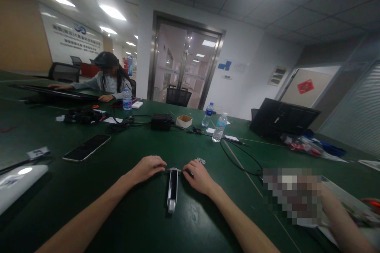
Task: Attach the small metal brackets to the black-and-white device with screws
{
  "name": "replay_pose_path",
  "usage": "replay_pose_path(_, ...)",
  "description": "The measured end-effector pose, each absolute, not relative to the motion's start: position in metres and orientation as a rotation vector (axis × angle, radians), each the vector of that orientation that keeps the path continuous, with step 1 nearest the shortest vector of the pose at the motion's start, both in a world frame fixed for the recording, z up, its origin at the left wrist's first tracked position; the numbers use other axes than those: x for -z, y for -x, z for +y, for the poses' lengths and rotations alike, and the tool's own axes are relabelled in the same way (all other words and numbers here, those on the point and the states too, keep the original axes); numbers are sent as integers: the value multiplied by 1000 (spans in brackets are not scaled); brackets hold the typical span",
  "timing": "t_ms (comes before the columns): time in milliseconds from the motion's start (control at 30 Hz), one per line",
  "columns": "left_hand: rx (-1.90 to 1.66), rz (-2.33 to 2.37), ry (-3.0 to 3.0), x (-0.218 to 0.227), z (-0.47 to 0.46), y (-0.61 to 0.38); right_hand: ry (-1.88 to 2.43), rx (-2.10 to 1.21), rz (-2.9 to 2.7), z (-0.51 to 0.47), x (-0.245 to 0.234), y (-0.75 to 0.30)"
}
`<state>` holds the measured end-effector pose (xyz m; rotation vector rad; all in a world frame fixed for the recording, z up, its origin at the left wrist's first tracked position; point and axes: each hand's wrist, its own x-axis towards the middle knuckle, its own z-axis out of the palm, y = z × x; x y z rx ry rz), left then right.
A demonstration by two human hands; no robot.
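Observation:
A narrow white holder with a dark open channel (pixel 172 188) lies lengthwise on the green table between my hands. My left hand (pixel 148 167) is at the left of its far end, thumb and fingertips closed around something small and thin that I cannot make out. My right hand (pixel 198 176) is at the right of the same end, fingers curled together; a small dark bit shows under the fingertips, too small to name. Thin light-coloured ends stick out between the holder and the fingertips on both sides. Just beyond my right hand sits a small silvery piece (pixel 201 161).
A phone (pixel 87 147) lies to the left, near a white curved object (pixel 20 185). Ahead are a small box (pixel 184 121), a black adapter (pixel 162 121), cables and water bottles (pixel 220 127). A person (pixel 109 75) sits far left; another person's forearm (pixel 341 213) reaches in at right.

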<state>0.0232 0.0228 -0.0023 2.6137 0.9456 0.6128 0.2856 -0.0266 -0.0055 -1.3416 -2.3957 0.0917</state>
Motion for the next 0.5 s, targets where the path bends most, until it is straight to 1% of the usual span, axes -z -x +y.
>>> replay_pose_path(500,-576,980,-2603,6,20,-31,1315,-75,-2407,-25,10,-283)
